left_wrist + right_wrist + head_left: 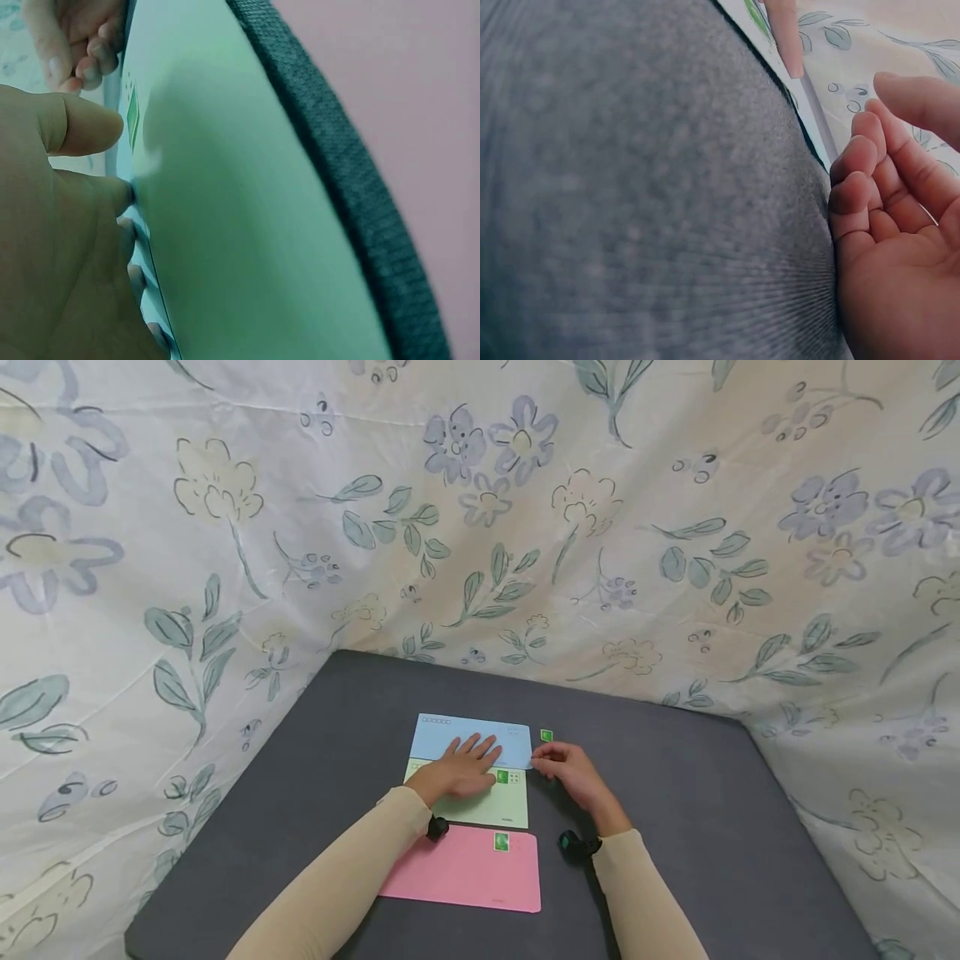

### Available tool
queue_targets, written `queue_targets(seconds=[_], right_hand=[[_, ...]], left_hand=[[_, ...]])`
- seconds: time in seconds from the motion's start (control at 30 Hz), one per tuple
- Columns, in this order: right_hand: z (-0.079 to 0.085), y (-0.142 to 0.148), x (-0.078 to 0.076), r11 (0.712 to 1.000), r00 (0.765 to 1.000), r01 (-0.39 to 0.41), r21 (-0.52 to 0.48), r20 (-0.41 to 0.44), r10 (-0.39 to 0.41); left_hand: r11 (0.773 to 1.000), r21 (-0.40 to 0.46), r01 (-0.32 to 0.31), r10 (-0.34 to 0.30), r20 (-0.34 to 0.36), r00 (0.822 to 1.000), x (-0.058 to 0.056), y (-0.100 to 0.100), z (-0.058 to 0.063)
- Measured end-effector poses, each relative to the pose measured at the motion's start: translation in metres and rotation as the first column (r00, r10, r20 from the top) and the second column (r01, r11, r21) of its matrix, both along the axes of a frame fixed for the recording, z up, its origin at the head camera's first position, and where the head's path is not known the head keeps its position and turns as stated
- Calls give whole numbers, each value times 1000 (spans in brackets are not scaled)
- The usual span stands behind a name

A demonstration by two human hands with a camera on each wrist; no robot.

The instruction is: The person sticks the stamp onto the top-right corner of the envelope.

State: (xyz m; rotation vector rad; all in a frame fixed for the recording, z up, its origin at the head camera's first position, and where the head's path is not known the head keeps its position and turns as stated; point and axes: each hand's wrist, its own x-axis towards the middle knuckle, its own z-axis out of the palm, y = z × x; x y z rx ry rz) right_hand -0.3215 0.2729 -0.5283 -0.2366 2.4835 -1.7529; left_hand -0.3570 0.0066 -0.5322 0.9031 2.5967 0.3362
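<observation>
A blue envelope (pixel 435 742) lies flat on the dark table, its lower edge along a light green envelope (pixel 487 808). My left hand (pixel 461 772) rests with spread fingers on the blue envelope, its palm side over the green one. Beside the blue envelope's lower right corner is my right hand (pixel 568 770), fingers loosely curled. In the right wrist view its thumb (pixel 919 101) stands apart from the fingers, and nothing shows between them. A small green stamp (pixel 546 736) lies just right of the blue envelope. Another stamp (pixel 502 777) sits on the green envelope.
Nearest me lies a pink envelope (pixel 480 877) bearing a green stamp (pixel 501 842), partly under my left forearm. The dark grey table (pixel 675 827) extends around the envelopes. A floral curtain (pixel 480 568) hangs behind and at both sides.
</observation>
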Motion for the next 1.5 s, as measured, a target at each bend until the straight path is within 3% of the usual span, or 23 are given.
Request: queue_targets(seconds=[0.17,0.53,0.63,0.87,0.97,1.27,1.4,1.5], right_hand=[[0,-2,-3,1000,1000,10,5,7,-10],[-1,-4,-5,1000,1000,14,0,9,-14],[0,-1,-5,999,999,45,2,-5,-45],[9,13,-12,992,992,123,43,-36,-121],[16,19,-14,988,989,140,61,-50,-137],[31,28,-19,983,988,142,117,-70,-135],[35,27,-22,980,987,152,126,-64,-145],[37,25,-24,979,988,151,134,-60,-144]], left_hand=[[1000,-10,-11,11,-7,1000,1,-2,3],[1000,-14,6,-6,-16,1000,-2,-3,-6],[1000,-19,8,-8,-13,1000,1,-3,-3],[999,-21,25,-26,-43,999,18,-5,23],[999,-20,27,-28,-47,998,21,-5,27],[1000,20,11,-11,-10,1000,4,-1,6],[1000,15,11,-11,-7,1000,6,0,7],[1000,-4,5,-5,-19,1000,13,-1,16]])
